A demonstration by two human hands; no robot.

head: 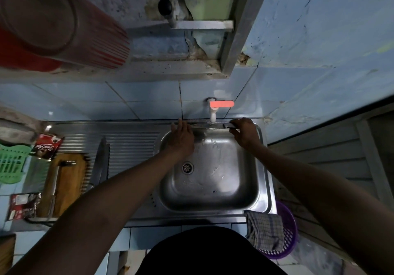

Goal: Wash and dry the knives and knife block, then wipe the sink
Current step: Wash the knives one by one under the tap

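1. At the back rim of the sink (264, 180), under the white tap (212, 112) with its red lever, the right hand (244, 134) curls its fingers round the handle of a knife (215, 126) whose blade lies along the rim towards the left hand (181, 140).
2. The left hand is flat with straight fingers, resting on or just over the blade end (contact is hard to make out in the dim light).
3. On the ribbed drainboard (132, 146) left of the basin lie two large knives (102, 159), side by side; whether they are washed I cannot tell.
4. At the counter's left edge a wooden knife block (64, 185) lies on its side with another long tool (54, 187) across it, seemingly not yet washed.
5. On the sink's front right corner hangs a checked cloth (264, 230), untouched, over a purple basket (287, 232).
6. My judgement: the task is at an early-to-middle stage, one knife being washed; the block, all drying and the wiping of the sink appear to remain.
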